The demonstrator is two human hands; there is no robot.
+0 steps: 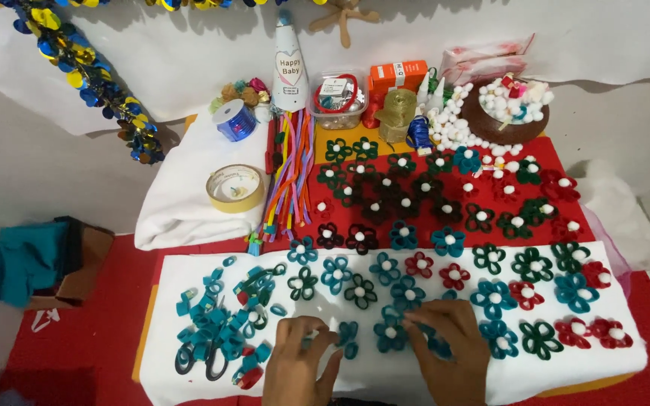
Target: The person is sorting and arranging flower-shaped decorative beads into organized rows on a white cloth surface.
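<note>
My left hand (295, 359) pinches a small white piece at its fingertips, just left of a teal paper flower (349, 338) on the white cloth (167, 361). My right hand (449, 347) rests its fingers on another teal flower (391, 334) with a white pompom centre, holding it down at its right side. Rows of teal, dark green and red loop flowers (494, 297) with white centres lie across the cloth beyond both hands. A heap of loose teal paper loops (220, 316) lies left of my left hand.
Scissors (206, 361) lie in the loop heap. Farther back are a tape roll (235, 188), coloured pipe cleaners (289, 177), a white party cone (289, 64), a blue ribbon spool (235, 120), a clear tub (338, 98), and a brown bowl of white pompoms (507, 124). A brown box (77, 271) stands at left.
</note>
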